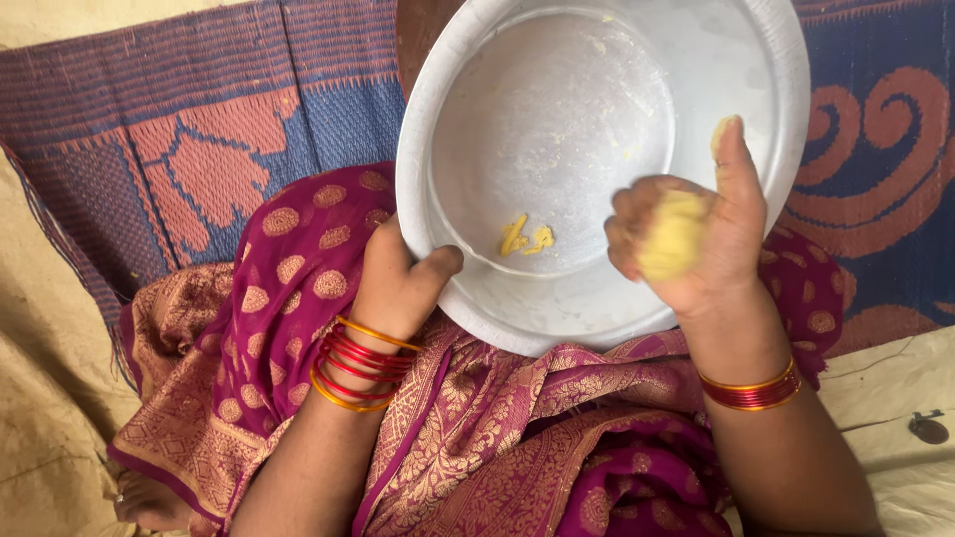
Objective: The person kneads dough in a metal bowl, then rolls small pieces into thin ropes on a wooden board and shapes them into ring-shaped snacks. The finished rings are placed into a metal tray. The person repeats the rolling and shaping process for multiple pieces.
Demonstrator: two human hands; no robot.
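Observation:
A large round metal basin (776, 89) rests tilted on my lap, its inside smeared with flour. Two small scraps of yellow dough (527, 238) stick to its bottom. My left hand (398, 278) grips the basin's near rim, thumb hooked over the edge. Over the basin's right side, my right hand (696, 234) is closed around a ball of yellow dough (673, 235), thumb pointing up with dough on its tip. Both wrists carry red and gold bangles.
A magenta and gold patterned cloth (298, 328) covers my lap. Behind the basin lies a woven mat (199, 149) in blue and red. Beige ground (40, 398) shows at the left and lower right, where a small dark round object (928, 429) lies.

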